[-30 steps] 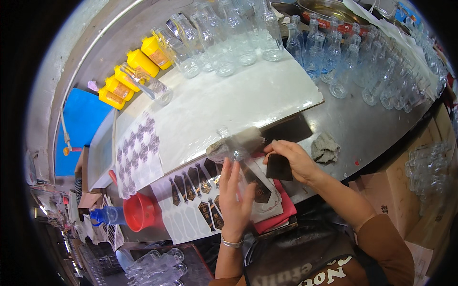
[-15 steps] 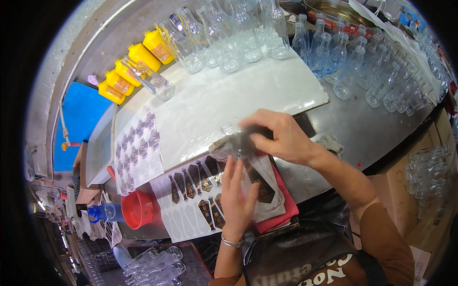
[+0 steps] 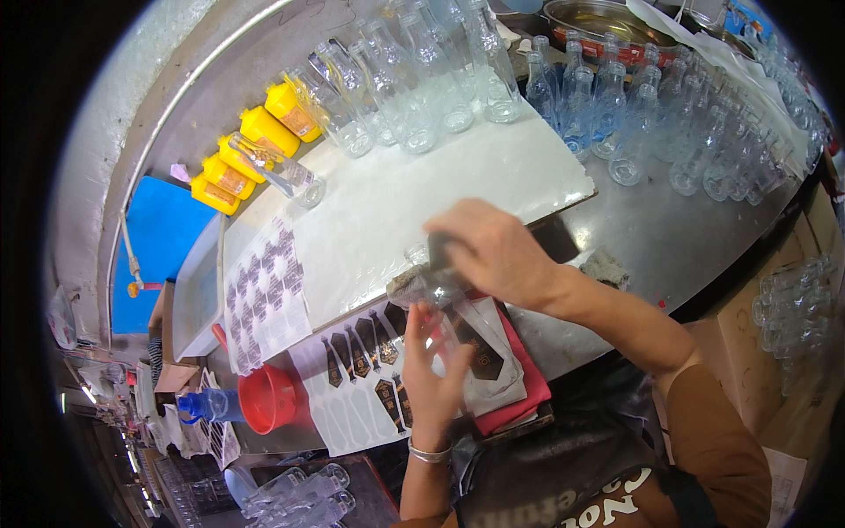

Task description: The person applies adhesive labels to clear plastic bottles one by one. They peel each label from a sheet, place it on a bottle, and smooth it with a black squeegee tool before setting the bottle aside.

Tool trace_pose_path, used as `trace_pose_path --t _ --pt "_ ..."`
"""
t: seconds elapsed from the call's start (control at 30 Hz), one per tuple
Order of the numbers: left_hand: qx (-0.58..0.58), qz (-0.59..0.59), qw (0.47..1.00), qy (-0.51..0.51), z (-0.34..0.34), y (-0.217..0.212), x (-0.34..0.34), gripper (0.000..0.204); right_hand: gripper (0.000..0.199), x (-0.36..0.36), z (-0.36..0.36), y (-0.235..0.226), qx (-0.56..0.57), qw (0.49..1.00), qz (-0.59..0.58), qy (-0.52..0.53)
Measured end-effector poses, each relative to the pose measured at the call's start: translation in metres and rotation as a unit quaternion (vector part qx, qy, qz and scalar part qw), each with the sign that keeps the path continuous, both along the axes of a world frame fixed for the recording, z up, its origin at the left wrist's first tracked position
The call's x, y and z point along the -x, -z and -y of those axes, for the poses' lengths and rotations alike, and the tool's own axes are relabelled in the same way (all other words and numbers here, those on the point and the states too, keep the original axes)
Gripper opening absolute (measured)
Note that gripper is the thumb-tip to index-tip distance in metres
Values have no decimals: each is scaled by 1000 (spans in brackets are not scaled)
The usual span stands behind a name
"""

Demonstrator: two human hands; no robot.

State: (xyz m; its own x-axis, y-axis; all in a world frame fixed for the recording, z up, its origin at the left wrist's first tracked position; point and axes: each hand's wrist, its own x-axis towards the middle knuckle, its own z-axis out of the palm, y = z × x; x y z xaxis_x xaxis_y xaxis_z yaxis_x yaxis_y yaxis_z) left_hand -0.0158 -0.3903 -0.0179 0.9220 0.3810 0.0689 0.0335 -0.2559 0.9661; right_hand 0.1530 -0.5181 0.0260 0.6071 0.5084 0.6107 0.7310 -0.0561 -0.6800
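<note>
In front of me a clear glass bottle (image 3: pixel 447 295) lies tilted over a grey cloth (image 3: pixel 407 289). My left hand (image 3: pixel 433 378) is at its near side, fingers and thumb about the glass. From above, my right hand (image 3: pixel 497 251) grips a dark flat piece (image 3: pixel 443 253) against the bottle; motion blurs it, and its exact kind does not show. Just right of my left hand is a black tie-shaped label (image 3: pixel 484 356), over a white cloth; I cannot tell whether it is on the glass. A sheet of similar black labels (image 3: pixel 348 400) lies to the left.
Upright glass bottles (image 3: pixel 418 114) crowd the back of the white board (image 3: pixel 422 189), with more bottles (image 3: pixel 629 132) at right. Yellow containers (image 3: pixel 268 132) line the far left. A red pot (image 3: pixel 267 399) stands near the left edge, and several bottles (image 3: pixel 304 497) lie below it.
My right hand has shifted slightly left and up with the dark piece. My left fingers have bent in lower on the bottle. The whole view has shifted a little.
</note>
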Motion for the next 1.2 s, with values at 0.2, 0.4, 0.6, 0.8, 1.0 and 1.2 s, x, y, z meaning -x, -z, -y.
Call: trace_pose_path --t 0.2,0.4,0.6,0.8,1.0,1.2 --pt "124 -155 980 -19 -25 -14 -38 41 27 17 46 5 -37 966 -255 3" --pt "22 -147 988 -35 -13 -12 -47 41 28 38 73 45 -58 922 -382 -4" --pt "109 -156 981 -34 -15 -12 -43 40 28 42 72 45 -76 900 -427 -31" --pt "125 -75 989 -27 -5 -2 -38 36 32 45 74 56 -94 891 -444 -17" --pt "220 -101 970 -28 -28 29 -30 46 35 44 54 41 -76 929 -360 -25" --pt "267 -100 954 -99 -16 13 -21 64 33 21 8 6 18 999 1 -44"
